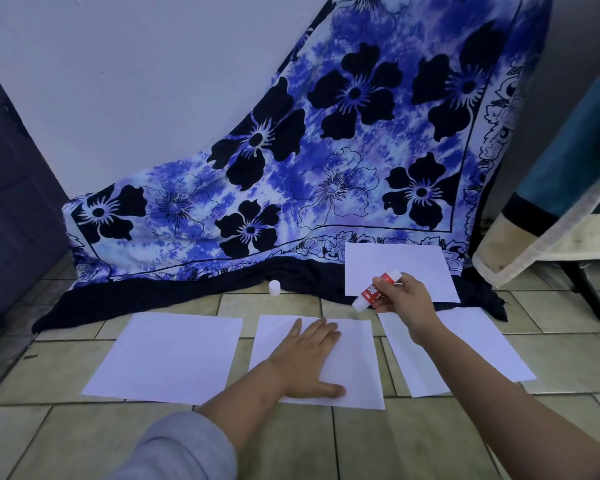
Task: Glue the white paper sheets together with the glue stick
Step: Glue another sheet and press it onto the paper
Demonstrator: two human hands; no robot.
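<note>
The left hand point(309, 362) lies palm down on the middle sheet point(357, 358), fingers straight and close together, thumb spread out to the side along the sheet's near edge. The left forearm extends from a grey sleeve point(180, 448). The right hand point(407, 297) is raised above the tiled floor point(84, 427), fingers and thumb curled round the glue stick point(374, 291). The stick is tilted, its lower white end directed down toward the middle sheet's far right corner. Its white cap point(274, 287) stands apart on the floor at the edge of the blue floral cloth point(326, 150). The left sheet point(167, 355), right sheet point(471, 348) and far sheet point(395, 265) lie flat and separate.
</note>
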